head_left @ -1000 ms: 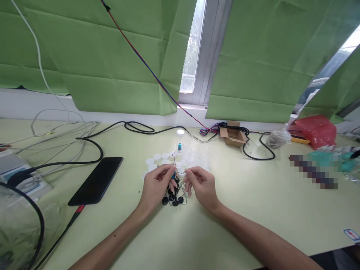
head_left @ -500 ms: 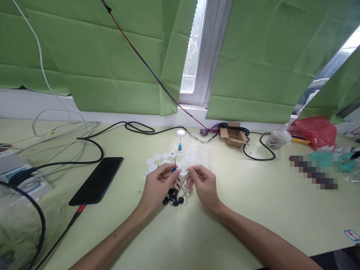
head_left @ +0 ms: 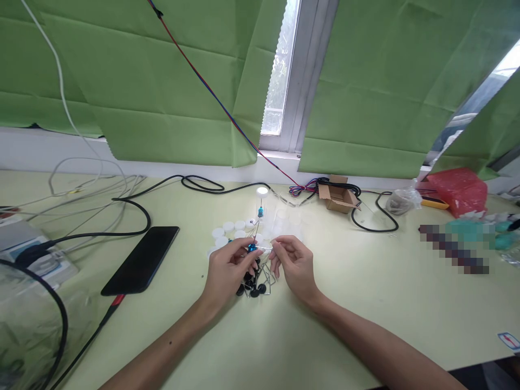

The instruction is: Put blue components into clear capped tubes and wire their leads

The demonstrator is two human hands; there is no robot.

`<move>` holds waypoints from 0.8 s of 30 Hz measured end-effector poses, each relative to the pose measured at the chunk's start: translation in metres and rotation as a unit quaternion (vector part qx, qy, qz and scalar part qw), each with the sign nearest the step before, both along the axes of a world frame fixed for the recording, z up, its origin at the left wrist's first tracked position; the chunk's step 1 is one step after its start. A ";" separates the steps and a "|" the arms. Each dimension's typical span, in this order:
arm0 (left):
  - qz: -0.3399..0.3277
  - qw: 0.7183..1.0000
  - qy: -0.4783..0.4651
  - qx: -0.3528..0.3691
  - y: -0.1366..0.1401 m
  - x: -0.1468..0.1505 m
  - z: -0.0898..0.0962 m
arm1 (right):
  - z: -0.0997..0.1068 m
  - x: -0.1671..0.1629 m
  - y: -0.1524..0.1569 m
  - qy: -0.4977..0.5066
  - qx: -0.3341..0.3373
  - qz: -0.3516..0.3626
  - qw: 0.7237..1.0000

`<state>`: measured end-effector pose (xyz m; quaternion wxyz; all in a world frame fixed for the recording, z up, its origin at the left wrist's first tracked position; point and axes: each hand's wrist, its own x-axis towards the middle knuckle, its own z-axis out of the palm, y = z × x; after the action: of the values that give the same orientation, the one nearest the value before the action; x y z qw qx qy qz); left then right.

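My left hand [head_left: 227, 265] pinches a small shiny blue part [head_left: 251, 248] between thumb and fingers, and a thin dark wire with a curled tip rises from it. My right hand [head_left: 296, 262], closed at the fingertips, grips the end of a thin silvery rod [head_left: 263, 248] whose other end meets the blue part. Whether the rod sits in the part or only touches it, I cannot tell. Below both hands lies a pile of black round knobs [head_left: 254, 293] with bent metal rods. Just beyond stands a clear capped tube [head_left: 261, 206] with a similar blue piece inside.
Several white caps [head_left: 228, 226] lie behind my left hand, beside clear containers [head_left: 281, 219]. A phone [head_left: 141, 261] rests to the left, near black cables [head_left: 122, 234]. Farther back are a small open cardboard box [head_left: 338, 197] and a red plastic bag [head_left: 458, 189].
The blue part has turned slightly in my left fingers, and its wire leans more to the right. More of the silvery rod shows between my hands.
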<state>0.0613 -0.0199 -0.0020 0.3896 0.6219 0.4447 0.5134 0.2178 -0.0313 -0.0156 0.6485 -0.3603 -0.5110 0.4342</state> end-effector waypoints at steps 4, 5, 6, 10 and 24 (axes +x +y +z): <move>0.020 0.999 0.016 0.029 -0.001 0.000 0.002 | 0.001 0.000 -0.001 -0.002 0.005 0.002 1.000; 0.023 0.999 0.020 0.037 -0.001 0.000 0.002 | 0.001 0.000 -0.001 -0.002 0.006 0.002 1.000; 0.024 0.998 0.023 0.045 -0.001 0.000 0.001 | 0.000 0.000 -0.001 -0.001 0.008 0.002 1.000; 0.012 0.998 0.021 0.059 0.000 -0.001 0.000 | -0.001 0.001 0.000 -0.007 0.020 0.001 1.000; 0.002 0.999 -0.042 -0.012 0.001 0.000 0.008 | -0.005 0.014 0.006 -0.216 0.202 -0.052 0.954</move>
<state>0.0609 -0.0193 0.0056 0.4142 0.5943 0.4356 0.5343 0.2316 -0.0257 -0.0209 0.6035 -0.3327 -0.6968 0.1991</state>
